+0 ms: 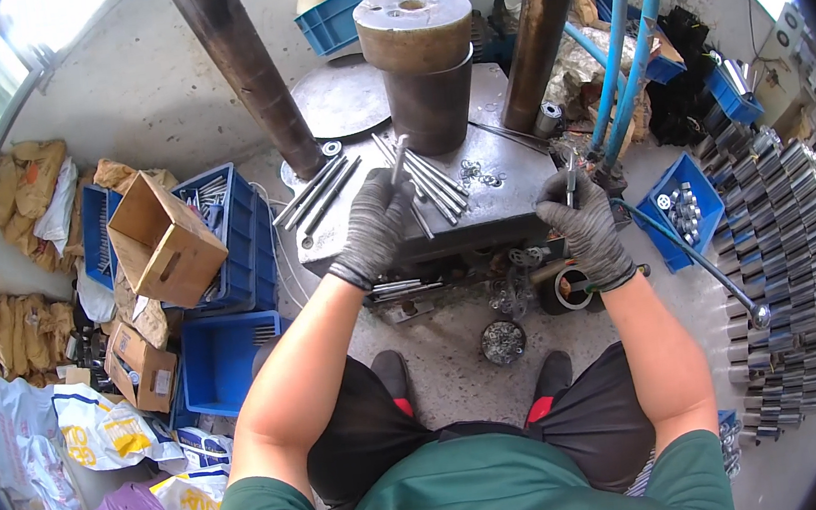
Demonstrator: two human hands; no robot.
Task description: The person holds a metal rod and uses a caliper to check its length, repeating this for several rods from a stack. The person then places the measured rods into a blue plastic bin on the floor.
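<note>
My left hand (374, 221), in a grey striped glove, is closed around a metal rod (401, 155) whose upper end sticks up past the fingers. Under and beside it, several steel rods (436, 191) lie fanned out on the steel press table (512, 198). More dark rods (328, 191) rest left of that hand. At the table's right edge my gloved right hand (589, 234) pinches a slim, pointed metal tool (571, 176); its exact kind is unclear. Small metal rings (482, 175) lie loose between my hands.
A heavy steel cylinder (431, 101) stands at the table's back between two thick columns (251, 71). Blue crates (229, 361) and cardboard boxes (165, 242) crowd the left. Blue hoses (618, 80), a blue bin (698, 242) and stacked metal tubes (789, 282) occupy the right.
</note>
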